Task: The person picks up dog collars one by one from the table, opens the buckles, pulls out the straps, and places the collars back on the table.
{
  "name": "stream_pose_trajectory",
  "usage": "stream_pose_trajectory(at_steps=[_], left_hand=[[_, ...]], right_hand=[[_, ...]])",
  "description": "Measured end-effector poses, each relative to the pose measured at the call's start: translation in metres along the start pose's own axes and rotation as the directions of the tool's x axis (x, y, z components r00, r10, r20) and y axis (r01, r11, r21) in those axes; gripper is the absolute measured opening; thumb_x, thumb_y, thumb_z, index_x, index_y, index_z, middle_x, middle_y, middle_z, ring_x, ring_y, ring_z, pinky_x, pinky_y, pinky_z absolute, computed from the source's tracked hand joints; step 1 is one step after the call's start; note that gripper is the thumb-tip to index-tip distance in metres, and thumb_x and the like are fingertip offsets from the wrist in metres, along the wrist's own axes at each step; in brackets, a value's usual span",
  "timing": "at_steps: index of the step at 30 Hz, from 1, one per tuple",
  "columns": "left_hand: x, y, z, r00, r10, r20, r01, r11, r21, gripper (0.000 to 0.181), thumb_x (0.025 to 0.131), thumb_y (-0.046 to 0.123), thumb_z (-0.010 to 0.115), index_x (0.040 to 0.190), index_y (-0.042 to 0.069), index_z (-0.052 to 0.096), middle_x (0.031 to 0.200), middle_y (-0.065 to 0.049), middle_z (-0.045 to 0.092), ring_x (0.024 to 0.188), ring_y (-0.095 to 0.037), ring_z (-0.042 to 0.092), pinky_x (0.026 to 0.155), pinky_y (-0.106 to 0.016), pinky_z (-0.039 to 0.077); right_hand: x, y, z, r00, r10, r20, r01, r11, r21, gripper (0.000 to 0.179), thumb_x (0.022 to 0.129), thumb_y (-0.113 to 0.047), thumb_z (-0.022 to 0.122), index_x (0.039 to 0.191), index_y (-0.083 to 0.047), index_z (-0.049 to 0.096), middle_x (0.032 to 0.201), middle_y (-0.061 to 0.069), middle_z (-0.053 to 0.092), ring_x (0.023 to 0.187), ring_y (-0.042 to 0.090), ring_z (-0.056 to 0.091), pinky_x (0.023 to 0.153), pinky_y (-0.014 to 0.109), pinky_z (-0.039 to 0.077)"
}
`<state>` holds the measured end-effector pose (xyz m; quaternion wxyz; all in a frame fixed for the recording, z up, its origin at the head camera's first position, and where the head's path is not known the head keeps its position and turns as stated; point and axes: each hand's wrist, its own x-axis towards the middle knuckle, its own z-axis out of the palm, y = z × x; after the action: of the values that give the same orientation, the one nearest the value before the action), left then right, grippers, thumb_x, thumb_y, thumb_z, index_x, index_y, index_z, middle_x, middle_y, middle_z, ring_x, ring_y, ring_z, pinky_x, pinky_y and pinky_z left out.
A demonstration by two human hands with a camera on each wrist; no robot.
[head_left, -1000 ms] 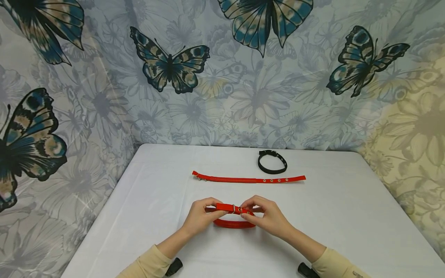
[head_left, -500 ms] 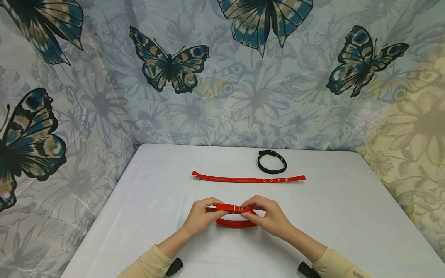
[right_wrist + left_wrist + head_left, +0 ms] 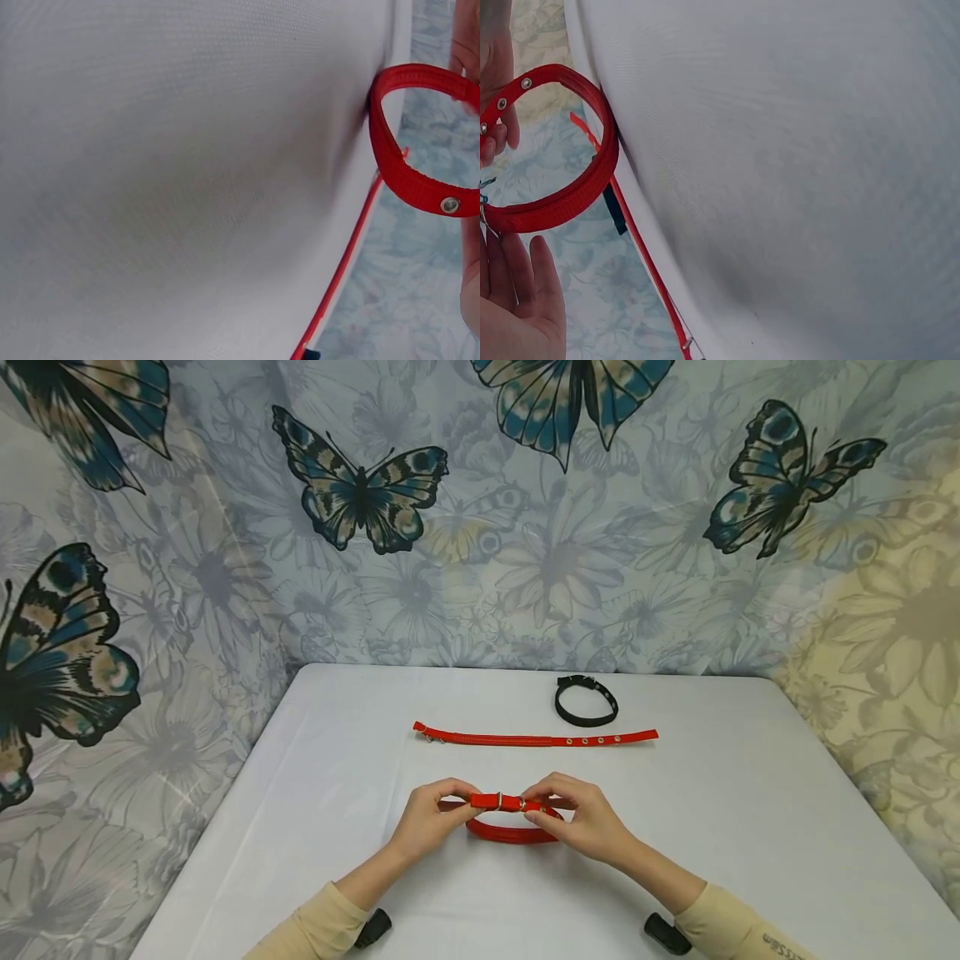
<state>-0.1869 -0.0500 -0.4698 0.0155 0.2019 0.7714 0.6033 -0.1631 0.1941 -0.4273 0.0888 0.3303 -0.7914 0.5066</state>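
**Red buckle collar (image 3: 513, 836) pinched between 2 hands, apparently at the fastening step**

The left hand (image 3: 423, 821) pinches the collar's folded buckle end between thumb and fingers, with no gap left at the tips. The right hand (image 3: 591, 820) pinches the eyeleted end the same way, thumb in front and fingers behind. So 2 grips are clamped on the same collar, which is bent into a loop between them. The left wrist view shows 3 metal eyelets (image 3: 502, 103) on the right hand's side of it.

The step in hand looks like fastening or adjusting: the ends lie in line at the metal loop (image 3: 500, 800), but I cannot tell whether a prong sits in an eyelet. The next move seems to call for a steady left pinch while the right hand seats or draws the eyeleted end, without twisting it.

The collar's rounded part hangs nearest the person; whether it touches the white-covered table (image 3: 337, 735) is unclear. Beyond the collar, well apart, a 2nd red collar (image 3: 517, 741) lies stretched out flat, eyelets toward the right. Farther beyond the held collar and a little to its right lies a black buckle collar (image 3: 587, 722), closed into a ring.
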Motion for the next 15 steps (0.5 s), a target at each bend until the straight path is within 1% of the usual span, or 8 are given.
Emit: stream_pose_trajectory(at_steps=[2, 4, 8, 11, 15], left_hand=[[0.000, 0.002, 0.000, 1.000, -0.004, 0.002, 0.004, 1.000, -0.003, 0.011, 0.085, 0.002, 0.073, 0.096, 0.005, 0.073, 0.093, -0.005, 0.071, 0.080, -0.023, 0.067, 0.074, -0.026, 0.056], [-0.001, 0.007, 0.000, 1.000, -0.013, 0.002, 0.013, 1.000, 0.001, 0.011, 0.085, 0.000, 0.073, 0.096, 0.002, 0.072, 0.093, -0.008, 0.071, 0.080, -0.024, 0.068, 0.074, -0.026, 0.056], [-0.004, 0.027, -0.002, 1.000, -0.023, 0.008, 0.023, 1.000, 0.002, 0.010, 0.085, -0.003, 0.071, 0.095, -0.001, 0.071, 0.093, -0.011, 0.071, 0.080, -0.023, 0.068, 0.074, -0.025, 0.055], [-0.006, 0.039, -0.004, 1.000, -0.011, 0.016, 0.011, 1.000, -0.005, 0.009, 0.085, -0.003, 0.071, 0.094, -0.002, 0.071, 0.092, -0.011, 0.071, 0.080, -0.025, 0.068, 0.073, -0.024, 0.055], [-0.007, 0.043, -0.003, 1.000, 0.015, 0.026, -0.015, 1.000, 0.000, 0.008, 0.085, -0.003, 0.071, 0.093, -0.002, 0.071, 0.091, -0.012, 0.071, 0.084, -0.025, 0.066, 0.076, -0.026, 0.055]], right_hand=[[0.000, 0.000, 0.000, 1.000, 0.014, 0.005, -0.014, 1.000, 0.001, 0.024, 0.078, 0.009, 0.075, 0.099, -0.001, 0.070, 0.090, 0.008, 0.068, 0.080, 0.024, 0.065, 0.071, 0.035, 0.059], [0.000, 0.000, 0.000, 1.000, 0.028, 0.007, -0.028, 1.000, -0.002, 0.023, 0.079, 0.008, 0.075, 0.099, -0.002, 0.070, 0.090, 0.009, 0.067, 0.080, 0.024, 0.065, 0.071, 0.035, 0.059], [-0.001, 0.000, 0.001, 0.998, 0.065, 0.003, -0.065, 0.998, -0.009, 0.023, 0.079, 0.006, 0.076, 0.099, -0.004, 0.069, 0.090, 0.007, 0.067, 0.078, 0.022, 0.063, 0.071, 0.037, 0.059], [-0.001, 0.000, 0.002, 0.996, 0.085, -0.002, -0.085, 0.996, -0.015, 0.023, 0.078, 0.004, 0.078, 0.098, -0.005, 0.069, 0.090, 0.005, 0.067, 0.077, 0.020, 0.062, 0.072, 0.037, 0.059], [0.000, 0.000, 0.004, 0.996, 0.087, -0.008, -0.087, 0.996, -0.020, 0.024, 0.077, 0.002, 0.080, 0.096, -0.006, 0.068, 0.088, 0.003, 0.066, 0.076, 0.020, 0.062, 0.072, 0.039, 0.059]])
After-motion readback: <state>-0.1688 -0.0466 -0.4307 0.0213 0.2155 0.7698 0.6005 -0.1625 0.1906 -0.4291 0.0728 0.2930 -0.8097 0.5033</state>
